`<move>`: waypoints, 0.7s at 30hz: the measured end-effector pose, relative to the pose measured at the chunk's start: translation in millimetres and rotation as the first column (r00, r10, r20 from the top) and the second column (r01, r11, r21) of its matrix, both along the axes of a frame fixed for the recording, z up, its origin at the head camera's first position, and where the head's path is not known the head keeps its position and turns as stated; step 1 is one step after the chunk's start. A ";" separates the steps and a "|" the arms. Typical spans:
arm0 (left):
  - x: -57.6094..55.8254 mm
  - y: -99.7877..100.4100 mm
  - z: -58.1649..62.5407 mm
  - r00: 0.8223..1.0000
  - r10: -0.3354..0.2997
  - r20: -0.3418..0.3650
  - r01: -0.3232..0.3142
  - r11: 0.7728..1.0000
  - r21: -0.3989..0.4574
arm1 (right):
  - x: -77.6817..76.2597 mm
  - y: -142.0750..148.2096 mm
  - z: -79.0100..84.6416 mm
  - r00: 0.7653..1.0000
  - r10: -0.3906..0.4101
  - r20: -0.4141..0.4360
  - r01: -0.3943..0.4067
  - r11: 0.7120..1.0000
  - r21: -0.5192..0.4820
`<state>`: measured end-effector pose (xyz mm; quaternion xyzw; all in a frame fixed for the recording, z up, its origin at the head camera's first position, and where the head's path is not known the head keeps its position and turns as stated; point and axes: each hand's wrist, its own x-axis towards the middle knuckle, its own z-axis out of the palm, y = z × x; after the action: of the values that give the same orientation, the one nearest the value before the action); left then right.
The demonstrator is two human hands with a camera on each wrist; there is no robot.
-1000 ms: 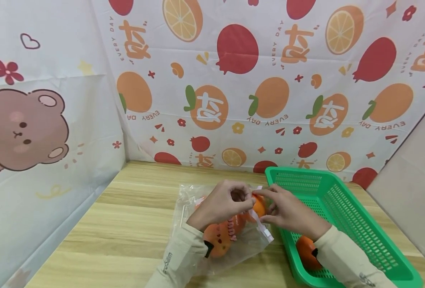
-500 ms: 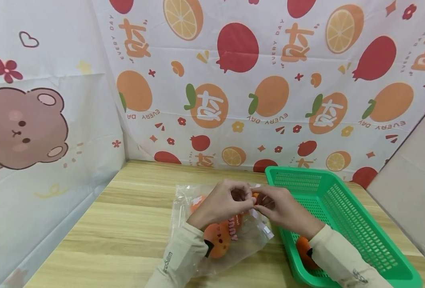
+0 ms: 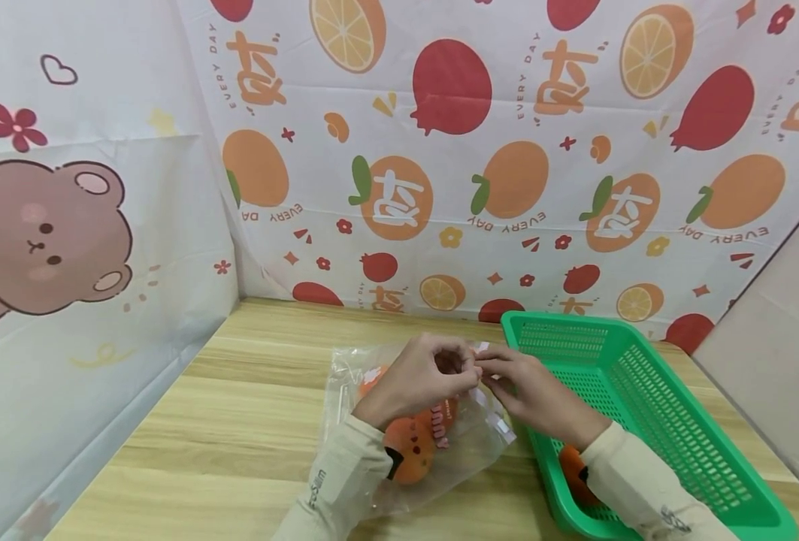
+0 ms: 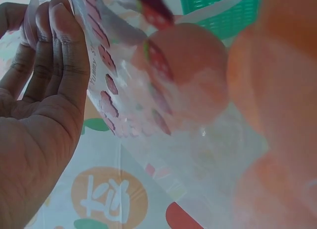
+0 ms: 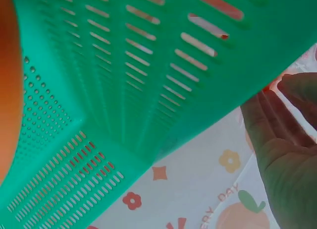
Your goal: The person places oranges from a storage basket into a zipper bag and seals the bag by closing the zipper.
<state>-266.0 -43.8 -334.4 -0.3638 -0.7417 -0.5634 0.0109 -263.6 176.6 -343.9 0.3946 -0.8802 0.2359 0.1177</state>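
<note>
A clear plastic slider zip bag (image 3: 463, 469) with pink print lies on the table, holding several orange round fruits (image 3: 409, 451) like oranges. My left hand (image 3: 422, 379) pinches the bag's mouth edge, thumb and fingers forming a ring; in the left wrist view its fingers (image 4: 69, 55) are bent at that edge. My right hand (image 3: 541, 387) meets it there, thumb and fingertips pinching the mouth edge beside the left fingertips. The white slider (image 3: 502, 426) hangs at the near end of the zip strip. One orange (image 4: 190, 75) shows through the film near the mouth.
A green perforated basket (image 3: 683, 421) stands at the right, under my right forearm. One orange (image 3: 577, 477) sits in its near left corner, partly behind the sleeve. The wooden table (image 3: 189, 443) extends left, and fruit-printed cloth (image 3: 453, 173) hangs behind.
The orange that showed between my hands at the bag's mouth has gone out of sight in the head view. My right fingers have moved left and closed in beside the left fingertips.
</note>
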 end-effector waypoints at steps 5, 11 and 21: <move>0.2 1.2 -1.0 1.000 -0.012 0.003 0.012 1.000 0.022 | 1.0 1.1 0.9 0.999 0.039 0.007 -0.040 0.997 0.062; -0.3 1.7 -1.7 1.000 -0.022 0.004 0.022 0.999 0.040 | -1.5 -1.5 3.5 0.991 0.062 0.119 -0.074 0.992 0.103; -1.2 1.9 -0.6 1.000 -0.025 0.018 0.024 0.998 0.066 | -5.8 -9.5 7.1 0.962 0.021 0.273 -0.057 0.991 0.125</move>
<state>-267.1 -41.9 -334.9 -0.3668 -0.7184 -0.5910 0.0091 -269.3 167.1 -336.9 0.3826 -0.8938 0.2316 -0.0347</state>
